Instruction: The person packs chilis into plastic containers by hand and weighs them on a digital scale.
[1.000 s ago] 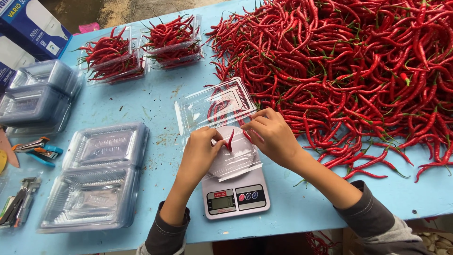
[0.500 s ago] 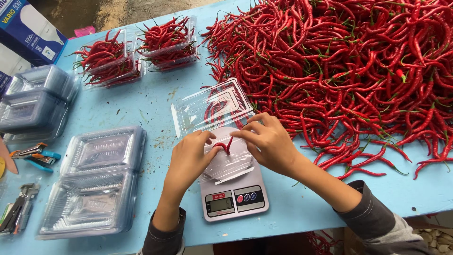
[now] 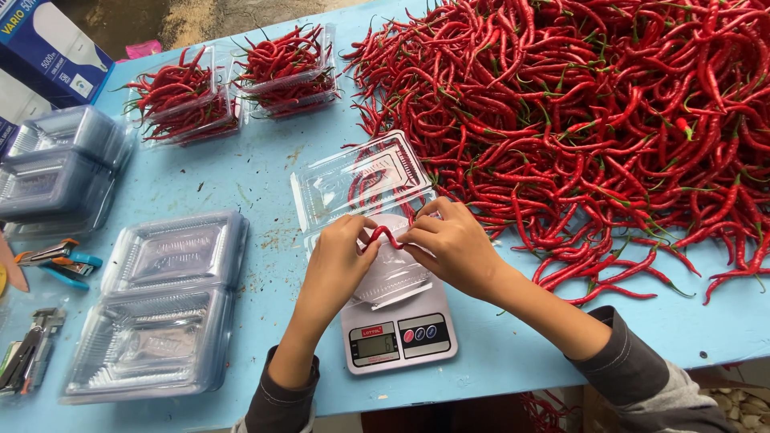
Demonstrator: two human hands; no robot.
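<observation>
Both hands, left (image 3: 341, 256) and right (image 3: 453, 244), pinch one curled chili (image 3: 387, 235) between them, bending it to fit the clear tray (image 3: 393, 277) beneath on the scale (image 3: 399, 337).

Two filled chilli trays (image 3: 233, 87), stacked empty clear containers (image 3: 156, 321), staplers (image 3: 60, 261) and a blue box (image 3: 48, 40) on the blue table (image 3: 257, 168).

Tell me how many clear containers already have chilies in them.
2: one filled container at the table's far left, another filled container just right of it. Others could be out of view.

container (image 3: 377, 240) on scale (image 3: 397, 321) | chilli heap (image 3: 593, 112) right | empty stacks (image 3: 160, 313) left
</observation>
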